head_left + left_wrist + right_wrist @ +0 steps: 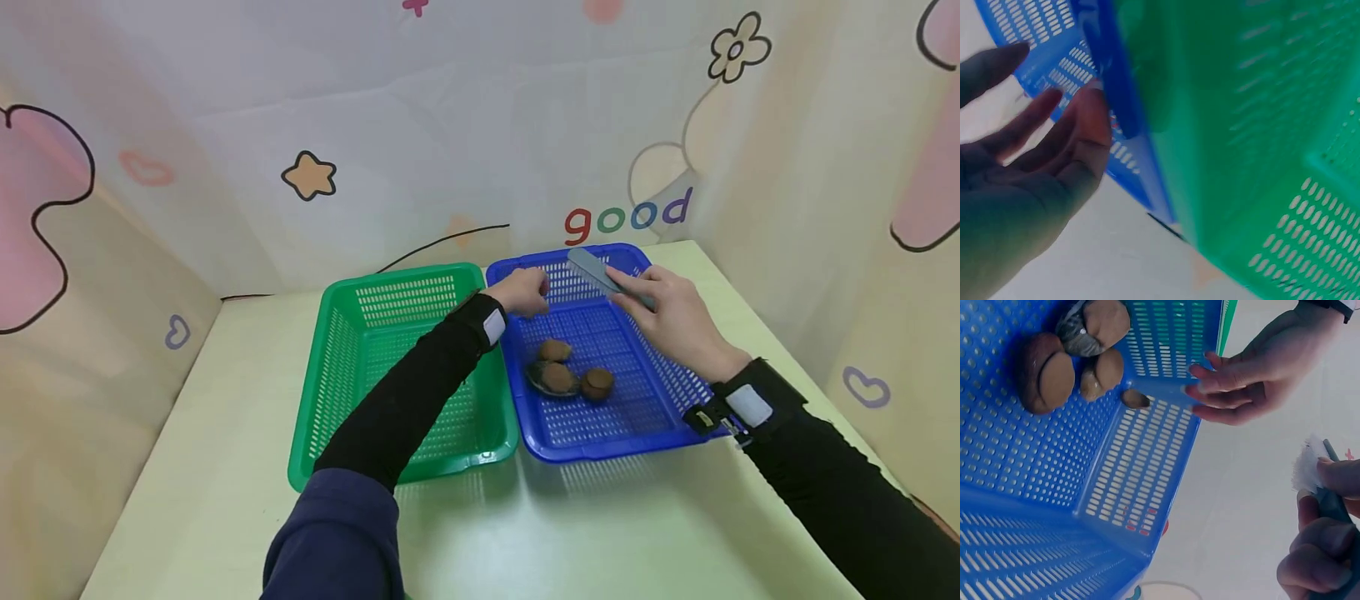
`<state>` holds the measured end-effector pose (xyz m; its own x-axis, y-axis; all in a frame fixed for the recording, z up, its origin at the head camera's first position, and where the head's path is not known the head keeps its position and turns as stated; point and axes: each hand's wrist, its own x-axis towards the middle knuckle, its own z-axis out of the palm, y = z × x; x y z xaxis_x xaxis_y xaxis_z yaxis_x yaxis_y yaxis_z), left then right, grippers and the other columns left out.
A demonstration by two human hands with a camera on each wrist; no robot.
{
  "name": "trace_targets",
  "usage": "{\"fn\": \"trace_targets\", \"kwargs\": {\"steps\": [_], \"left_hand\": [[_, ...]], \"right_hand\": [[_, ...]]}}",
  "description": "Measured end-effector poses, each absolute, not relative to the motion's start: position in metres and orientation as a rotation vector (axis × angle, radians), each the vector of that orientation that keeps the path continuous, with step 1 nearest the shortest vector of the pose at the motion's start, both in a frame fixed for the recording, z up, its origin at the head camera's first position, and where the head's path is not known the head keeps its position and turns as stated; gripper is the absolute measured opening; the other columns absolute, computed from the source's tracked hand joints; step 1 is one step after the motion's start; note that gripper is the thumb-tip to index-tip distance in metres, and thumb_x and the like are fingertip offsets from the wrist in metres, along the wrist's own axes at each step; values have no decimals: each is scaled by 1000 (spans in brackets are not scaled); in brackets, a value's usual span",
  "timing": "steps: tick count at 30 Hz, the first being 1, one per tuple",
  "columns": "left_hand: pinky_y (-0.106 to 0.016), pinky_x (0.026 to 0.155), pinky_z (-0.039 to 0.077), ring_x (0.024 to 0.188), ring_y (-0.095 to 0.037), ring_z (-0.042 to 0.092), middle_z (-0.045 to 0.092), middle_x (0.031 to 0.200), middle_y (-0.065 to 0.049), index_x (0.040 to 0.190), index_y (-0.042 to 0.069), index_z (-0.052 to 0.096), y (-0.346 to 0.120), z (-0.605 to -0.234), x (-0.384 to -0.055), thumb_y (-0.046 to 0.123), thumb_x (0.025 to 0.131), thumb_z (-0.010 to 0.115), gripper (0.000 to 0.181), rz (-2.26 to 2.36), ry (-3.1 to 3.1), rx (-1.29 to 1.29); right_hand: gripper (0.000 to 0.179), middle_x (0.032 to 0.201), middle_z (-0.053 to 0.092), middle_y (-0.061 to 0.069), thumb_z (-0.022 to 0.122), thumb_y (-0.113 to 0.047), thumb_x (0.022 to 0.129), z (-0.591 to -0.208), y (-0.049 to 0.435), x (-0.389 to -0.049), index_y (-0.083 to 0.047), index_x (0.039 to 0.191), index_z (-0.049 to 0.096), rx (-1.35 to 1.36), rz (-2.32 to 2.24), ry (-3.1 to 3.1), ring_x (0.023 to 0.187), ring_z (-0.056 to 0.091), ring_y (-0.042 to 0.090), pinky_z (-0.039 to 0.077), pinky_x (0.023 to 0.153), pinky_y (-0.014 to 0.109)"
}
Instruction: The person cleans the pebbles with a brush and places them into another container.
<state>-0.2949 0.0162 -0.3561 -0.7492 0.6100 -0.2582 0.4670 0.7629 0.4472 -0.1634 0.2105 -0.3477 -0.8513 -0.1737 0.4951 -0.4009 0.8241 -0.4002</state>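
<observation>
My right hand (678,321) grips a grey-blue brush (588,268) over the back right of the blue basket (645,421). White bristles (1310,465) show in the right wrist view. My left hand (522,292) is above the basket's back left rim, and its fingers are loosely bent with nothing seen between them. In the basket lie a small brown stone (555,350), a dark streaked stone (538,377) and a brown stone (597,384), each with a tan round patch. A smaller dark piece (1135,399) shows near the basket wall below the left hand.
A green basket (480,458) stands left of the blue one, their rims close together. Both are on a pale table (225,433). A printed curtain (450,125) hangs behind and along the sides.
</observation>
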Motion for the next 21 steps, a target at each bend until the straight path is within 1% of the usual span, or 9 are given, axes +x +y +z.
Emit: {"fn": "trace_targets", "kwargs": {"steps": [2, 5, 9, 12, 14, 17, 21], "left_hand": [[-24, 67, 39, 81, -15, 48, 56, 98, -6, 114, 1, 59, 23, -356, -290, 11, 92, 62, 24, 413, 2536, 890], [-23, 66, 37, 77, -14, 45, 53, 91, -2, 103, 5, 59, 37, -356, -282, 10, 91, 63, 14, 282, 2490, 948], [-22, 65, 37, 78, -12, 46, 53, 92, 0, 101, 7, 58, 55, -356, -270, 11, 89, 66, 15, 129, 2448, 1003], [-22, 73, 44, 90, -12, 53, 59, 106, 0, 113, 8, 58, 68, -354, -258, 17, 88, 69, 29, 26, 2429, 1043], [-24, 81, 47, 101, -13, 56, 60, 117, 0, 121, 10, 56, 75, -354, -249, 23, 87, 71, 40, -30, 2412, 1047], [-26, 91, 47, 113, -14, 56, 58, 125, 1, 128, 13, 52, 84, -356, -236, 30, 87, 71, 49, -114, 2378, 1043], [-28, 102, 43, 127, -14, 50, 53, 139, 1, 138, 16, 46, 92, -361, -222, 37, 86, 72, 62, -173, 2363, 1015]], "right_hand": [[41, 76, 53, 10, 67, -9, 90, -348, 214, -163, -6, 131, 59, 411, 695, -2546, 67, 40, 17, 32, 55, 22], [41, 74, 51, 11, 67, -8, 90, -348, 217, -162, -6, 131, 59, 397, 686, -2517, 66, 38, 17, 31, 55, 23], [41, 74, 50, 11, 67, -8, 90, -348, 219, -162, -5, 131, 59, 393, 688, -2488, 65, 37, 16, 29, 53, 22], [41, 75, 51, 11, 66, -9, 91, -347, 221, -161, -6, 131, 59, 386, 701, -2480, 64, 38, 16, 29, 52, 21], [41, 77, 52, 12, 65, -9, 91, -348, 222, -161, -6, 132, 59, 381, 710, -2478, 65, 39, 17, 29, 51, 20], [41, 79, 54, 14, 65, -8, 91, -347, 224, -159, -6, 132, 58, 372, 719, -2478, 66, 41, 18, 31, 52, 20], [41, 79, 53, 13, 65, -8, 91, -347, 225, -157, -5, 132, 58, 361, 725, -2482, 67, 41, 18, 32, 52, 20]]}}
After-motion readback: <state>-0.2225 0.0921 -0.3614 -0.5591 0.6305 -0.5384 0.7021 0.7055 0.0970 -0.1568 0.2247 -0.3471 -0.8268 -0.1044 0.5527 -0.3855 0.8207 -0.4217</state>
